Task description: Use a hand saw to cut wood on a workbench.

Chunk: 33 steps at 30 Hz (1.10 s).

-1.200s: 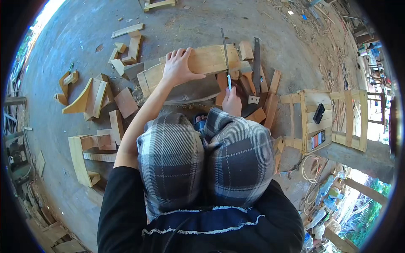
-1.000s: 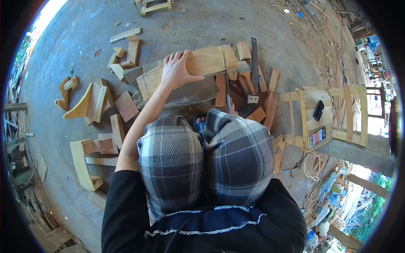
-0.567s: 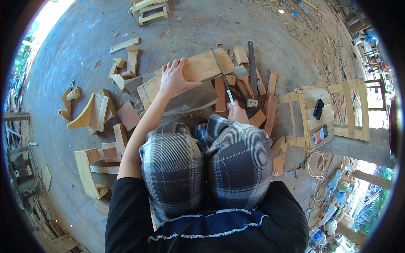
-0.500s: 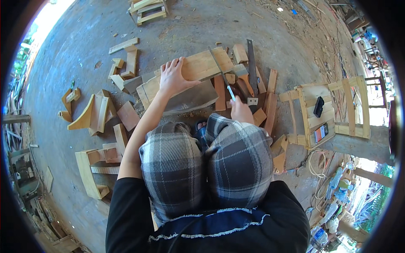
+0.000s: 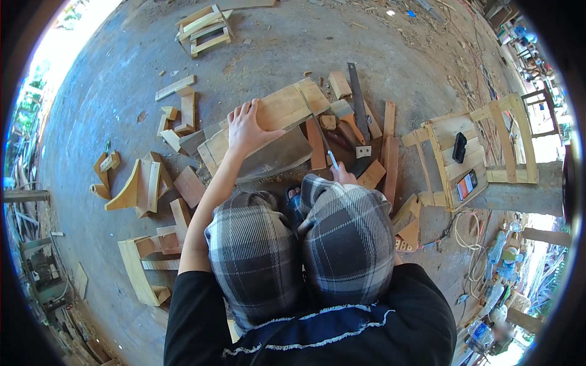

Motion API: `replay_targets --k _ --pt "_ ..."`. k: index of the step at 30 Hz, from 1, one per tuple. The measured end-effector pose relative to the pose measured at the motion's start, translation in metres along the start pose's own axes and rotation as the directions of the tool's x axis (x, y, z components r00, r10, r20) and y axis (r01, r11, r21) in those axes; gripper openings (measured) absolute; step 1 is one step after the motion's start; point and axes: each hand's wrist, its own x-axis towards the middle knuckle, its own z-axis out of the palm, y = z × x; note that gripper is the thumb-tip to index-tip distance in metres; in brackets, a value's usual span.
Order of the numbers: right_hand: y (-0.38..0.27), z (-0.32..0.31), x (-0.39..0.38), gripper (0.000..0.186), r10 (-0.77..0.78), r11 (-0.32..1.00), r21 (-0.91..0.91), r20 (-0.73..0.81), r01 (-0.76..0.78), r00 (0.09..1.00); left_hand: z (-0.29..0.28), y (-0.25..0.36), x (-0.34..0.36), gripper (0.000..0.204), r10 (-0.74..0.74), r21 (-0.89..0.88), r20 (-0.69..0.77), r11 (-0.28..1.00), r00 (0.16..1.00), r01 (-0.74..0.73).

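My left hand [image 5: 245, 129] lies with fingers spread on a pale wooden board [image 5: 284, 104], its thumb stretched along the near side. Beneath the board is a greyish wood block [image 5: 278, 155], set at a slant in front of my knees. Close to the board's right end, a thin-bladed saw [image 5: 314, 117] crosses it, and a line runs over the wood there. My right hand [image 5: 343, 174] is closed round the saw's light-blue handle, partly hidden by my right knee.
Right of the board lie a dark long blade [image 5: 359, 100], an orange-handled tool [image 5: 353, 125] and several wood offcuts [image 5: 390, 158]. Cut wooden parts [image 5: 146, 186] are scattered left. A small wooden chair [image 5: 452, 161] holds a phone [image 5: 466, 185] and a black case [image 5: 459, 148]. A wooden frame [image 5: 204, 30] stands farther off.
The saw has been drawn back toward my body, and my right hand has gone lower behind the knee. My left hand stays on the board. The whole view has shifted slightly.
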Motion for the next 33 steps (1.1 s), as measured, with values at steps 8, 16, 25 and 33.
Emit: replay_targets --k 8,16,25,33 --pt "-0.088 -0.075 0.076 0.03 0.004 0.996 -0.083 0.193 0.013 0.981 0.003 0.005 0.002 0.108 0.0 0.025 -0.008 1.0 1.0 0.0" --pt "-0.08 -0.046 0.062 0.025 -0.074 0.997 -0.003 0.062 0.074 0.995 0.001 0.007 -0.002 0.107 0.003 0.045 -0.018 0.999 1.0 -0.002" --pt "-0.081 -0.05 0.029 0.02 -0.032 0.999 -0.029 0.048 0.033 0.998 -0.005 0.011 -0.002 0.104 0.04 -0.001 0.036 0.999 0.999 -0.04" --pt "-0.075 -0.057 0.019 0.018 -0.059 0.98 -0.191 -0.031 0.052 0.998 0.003 0.01 -0.001 0.103 0.039 -0.082 -0.048 0.996 0.998 -0.043"
